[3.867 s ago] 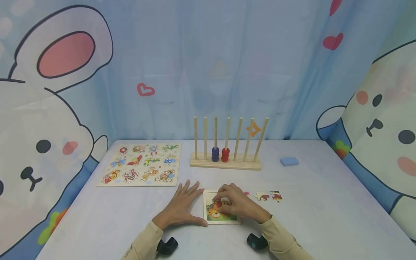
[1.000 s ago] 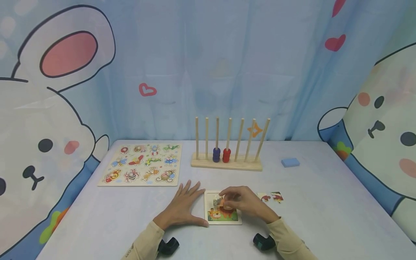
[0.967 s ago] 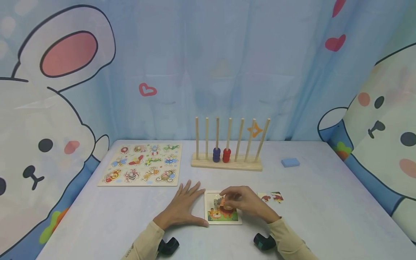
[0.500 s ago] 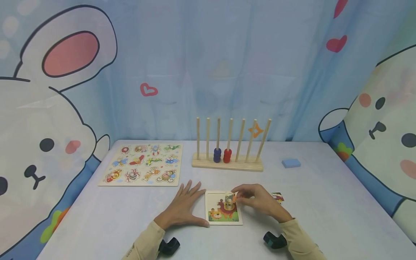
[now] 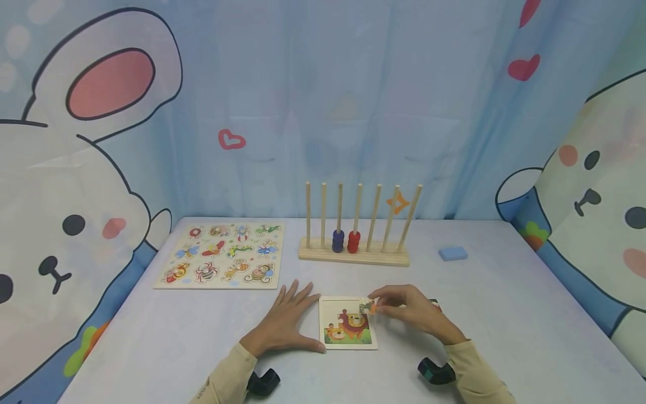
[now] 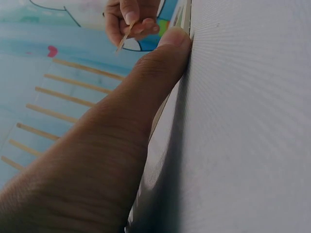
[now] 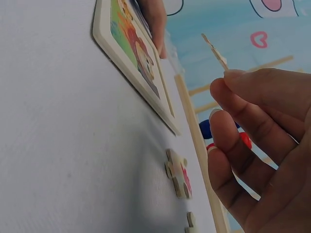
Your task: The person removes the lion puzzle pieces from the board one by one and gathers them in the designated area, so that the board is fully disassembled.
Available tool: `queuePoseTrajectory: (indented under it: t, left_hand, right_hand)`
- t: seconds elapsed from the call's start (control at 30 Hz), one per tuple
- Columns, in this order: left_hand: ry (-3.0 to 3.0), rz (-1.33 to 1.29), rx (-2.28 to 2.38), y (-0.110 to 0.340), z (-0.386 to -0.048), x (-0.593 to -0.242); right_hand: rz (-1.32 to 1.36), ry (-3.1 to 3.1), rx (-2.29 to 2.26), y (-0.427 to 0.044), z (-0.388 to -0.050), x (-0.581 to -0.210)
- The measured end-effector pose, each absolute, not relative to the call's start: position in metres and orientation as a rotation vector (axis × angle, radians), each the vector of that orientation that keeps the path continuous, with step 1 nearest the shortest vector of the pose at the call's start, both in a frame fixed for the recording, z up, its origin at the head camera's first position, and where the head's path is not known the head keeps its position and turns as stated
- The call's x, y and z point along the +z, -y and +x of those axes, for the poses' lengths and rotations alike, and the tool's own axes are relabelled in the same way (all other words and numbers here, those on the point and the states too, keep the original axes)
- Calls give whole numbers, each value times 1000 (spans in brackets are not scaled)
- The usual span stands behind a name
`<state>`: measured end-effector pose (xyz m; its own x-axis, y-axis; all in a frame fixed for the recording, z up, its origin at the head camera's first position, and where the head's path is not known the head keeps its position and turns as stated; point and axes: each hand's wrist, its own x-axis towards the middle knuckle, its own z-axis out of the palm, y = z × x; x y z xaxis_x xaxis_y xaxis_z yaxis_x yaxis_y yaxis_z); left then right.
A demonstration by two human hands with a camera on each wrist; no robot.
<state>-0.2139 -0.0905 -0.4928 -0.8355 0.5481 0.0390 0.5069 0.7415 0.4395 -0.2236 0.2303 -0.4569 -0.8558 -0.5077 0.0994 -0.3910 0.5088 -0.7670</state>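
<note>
My left hand (image 5: 287, 322) lies with its fingers spread on the table, thumb and index fingertip touching the left edge of a small wooden puzzle tray (image 5: 347, 347). Several joined pieces (image 5: 348, 328) with a lion and a cub fill its lower part; the upper part is bare wood. Between the thumb and index finger of my right hand (image 5: 416, 311) is a puzzle piece (image 5: 367, 306), raised above the tray's upper right corner. The right wrist view shows that puzzle piece (image 7: 214, 51) edge-on. A loose puzzle piece (image 7: 179, 174) lies on the table beneath the right hand.
A second loose puzzle piece (image 7: 191, 223) is partly cut off in the right wrist view. Behind the tray stands a wooden peg rack (image 5: 353, 255) with blue and red beads. An insect puzzle board (image 5: 219, 256) lies back left, a blue block (image 5: 453, 253) back right.
My right hand has moved right and up from the tray's middle, taking the pinched piece with it and uncovering the lion's head. It now hides more of the loose pieces. The left hand stays put.
</note>
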Motion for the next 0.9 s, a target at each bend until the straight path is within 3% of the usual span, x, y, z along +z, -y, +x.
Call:
queuePoseTrajectory:
  t: [0.67,0.9]
  left_hand:
    - [-2849,874,672,91,-215,-494]
    - [-2848,874,677,91,-214,-494]
  right_hand:
    - [-827,-2407,-1269,-264,-224,-455]
    - [-697,-2314,-1240,-272,-223,-451]
